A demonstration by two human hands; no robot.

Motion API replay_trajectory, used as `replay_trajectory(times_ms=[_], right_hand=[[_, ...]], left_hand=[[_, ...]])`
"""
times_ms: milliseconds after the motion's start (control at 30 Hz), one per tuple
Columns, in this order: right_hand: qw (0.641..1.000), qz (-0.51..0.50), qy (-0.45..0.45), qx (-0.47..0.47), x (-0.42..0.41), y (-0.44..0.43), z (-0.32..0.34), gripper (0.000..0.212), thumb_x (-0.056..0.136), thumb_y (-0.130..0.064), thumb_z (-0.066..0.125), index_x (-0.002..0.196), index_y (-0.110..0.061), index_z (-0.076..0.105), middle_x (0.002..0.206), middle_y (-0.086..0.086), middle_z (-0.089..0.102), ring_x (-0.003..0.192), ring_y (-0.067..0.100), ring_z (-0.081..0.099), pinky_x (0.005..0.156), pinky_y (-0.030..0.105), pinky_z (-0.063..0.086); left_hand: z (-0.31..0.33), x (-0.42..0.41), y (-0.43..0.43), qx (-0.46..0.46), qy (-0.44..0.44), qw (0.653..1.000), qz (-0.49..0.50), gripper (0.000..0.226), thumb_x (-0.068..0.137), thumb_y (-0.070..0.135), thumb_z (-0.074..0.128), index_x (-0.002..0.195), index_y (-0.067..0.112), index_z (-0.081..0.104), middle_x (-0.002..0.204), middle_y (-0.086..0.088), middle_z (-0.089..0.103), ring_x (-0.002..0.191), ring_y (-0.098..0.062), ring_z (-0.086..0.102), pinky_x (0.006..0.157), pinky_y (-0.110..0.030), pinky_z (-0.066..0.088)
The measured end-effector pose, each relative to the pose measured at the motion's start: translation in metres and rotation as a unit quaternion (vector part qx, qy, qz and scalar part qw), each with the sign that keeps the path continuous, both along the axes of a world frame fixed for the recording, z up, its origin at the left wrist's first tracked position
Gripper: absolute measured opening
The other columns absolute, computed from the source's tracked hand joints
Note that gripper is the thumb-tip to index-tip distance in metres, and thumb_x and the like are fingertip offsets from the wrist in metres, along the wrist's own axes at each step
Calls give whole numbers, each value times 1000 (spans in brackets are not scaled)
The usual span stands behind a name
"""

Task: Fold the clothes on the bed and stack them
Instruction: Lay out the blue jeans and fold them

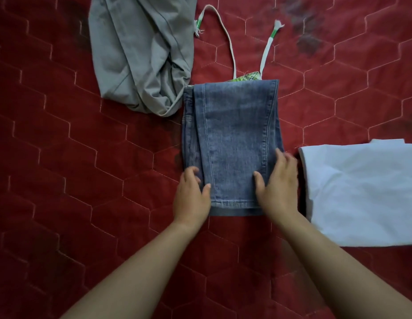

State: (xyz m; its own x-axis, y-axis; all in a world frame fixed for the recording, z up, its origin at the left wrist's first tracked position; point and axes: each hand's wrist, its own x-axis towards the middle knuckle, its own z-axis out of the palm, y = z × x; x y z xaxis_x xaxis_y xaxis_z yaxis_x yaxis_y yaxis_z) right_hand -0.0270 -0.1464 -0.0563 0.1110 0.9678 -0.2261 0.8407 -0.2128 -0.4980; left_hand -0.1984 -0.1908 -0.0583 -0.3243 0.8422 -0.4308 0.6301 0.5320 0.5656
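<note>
Folded blue jeans [232, 139] lie in a neat rectangle at the middle of the red quilted bed [62, 157]. They rest on a green patterned garment [246, 77] whose white drawstrings [230, 42] trail toward the far side. My left hand [192, 196] rests on the near left corner of the jeans, thumb on top, fingers curled at the edge. My right hand [277, 183] lies flat on the near right corner with fingers spread. A crumpled grey garment [140, 54] lies at the far left. A white garment [366, 192] lies flat to the right.
The red quilt with hexagon stitching covers the whole view. Open quilt stretches to the left of the jeans and along the near side around my forearms. Dark patches mark the quilt at the far right [308, 42].
</note>
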Motion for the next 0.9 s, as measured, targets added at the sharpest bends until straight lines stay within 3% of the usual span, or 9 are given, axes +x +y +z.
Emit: replay_trajectory(times_ms=[67,133,200,300,433,600,667,767,900], right_hand=[[994,70,-45,71,-7,6,-2,68,81,-22,67,139,-5,35,143,20,34,131,38,33,102,50,32],[982,171,-60,60,-11,13,-10,64,86,-31,60,143,-14,34,151,14,26,138,36,22,107,56,22],[967,239,-89,2,-8,17,-27,60,93,-41,45,147,-26,24,157,4,10,144,27,3,111,56,6],[951,282,-124,-9,5,14,-45,59,95,-48,35,148,-30,16,158,0,0,143,19,-12,113,52,-2],[952,286,-106,18,10,6,-47,57,94,-47,36,146,-27,26,157,3,11,144,21,-3,113,48,3],[926,345,-111,110,33,-35,-45,42,92,-38,39,127,-24,57,144,7,43,134,32,35,107,55,24],[920,353,-125,116,39,-47,-50,41,92,-42,40,126,-27,59,143,5,45,134,30,36,106,58,21],[916,364,-134,102,43,-51,-59,51,88,-56,39,133,-33,50,148,2,37,138,27,26,104,65,13],[913,373,-128,110,48,-49,-67,61,81,-65,45,135,-36,45,149,1,35,139,27,26,101,64,21]], left_hand=[[1,3,11,86,100,990,-47,58,84,27,62,135,17,36,129,-6,43,118,-23,42,98,-34,37],[-1,5,30,152,169,964,-137,61,85,33,58,140,24,33,142,-9,35,129,-28,33,101,-42,33],[-14,3,45,130,205,937,-251,57,89,40,48,143,32,30,152,-7,22,139,-29,21,106,-46,26],[-42,-5,43,47,241,903,-351,58,94,48,33,146,39,10,158,-1,-3,144,-24,-1,114,-46,10],[-48,-6,25,63,243,909,-334,58,92,46,36,146,35,17,157,-3,3,144,-26,4,112,-47,10],[-44,-23,-9,93,150,918,-354,49,91,46,34,139,37,38,155,-8,14,142,-26,14,109,-52,22],[-45,-34,-24,95,119,918,-366,46,91,49,33,135,41,42,155,-4,15,142,-21,13,109,-54,21],[-53,-43,-37,93,126,913,-377,52,87,59,36,137,47,33,156,5,7,142,-14,6,106,-61,15],[-62,-43,-40,111,146,905,-385,64,79,63,47,138,46,31,156,-1,14,142,-21,14,103,-65,19]])
